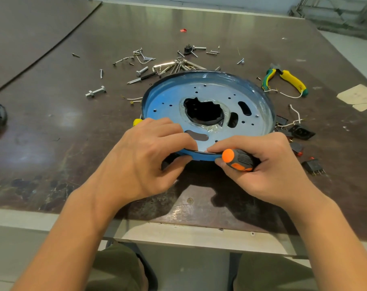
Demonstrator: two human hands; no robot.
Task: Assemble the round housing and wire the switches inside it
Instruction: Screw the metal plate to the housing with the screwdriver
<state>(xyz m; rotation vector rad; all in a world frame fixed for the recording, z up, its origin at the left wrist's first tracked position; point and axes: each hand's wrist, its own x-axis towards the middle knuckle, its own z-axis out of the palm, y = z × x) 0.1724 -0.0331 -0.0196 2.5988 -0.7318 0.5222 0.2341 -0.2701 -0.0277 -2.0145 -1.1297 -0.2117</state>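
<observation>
Left hand (149, 156) pinches near rim of round blue metal housing (170, 101), thumb beneath. Right hand (268, 169) grips orange-and-black screwdriver handle (239, 159), fingertips touching the same rim.

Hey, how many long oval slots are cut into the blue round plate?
3. A far slot and a middle slot sit right of the central hole; a near slot lies just beyond the left hand; it and the right hand may hide more.
</observation>
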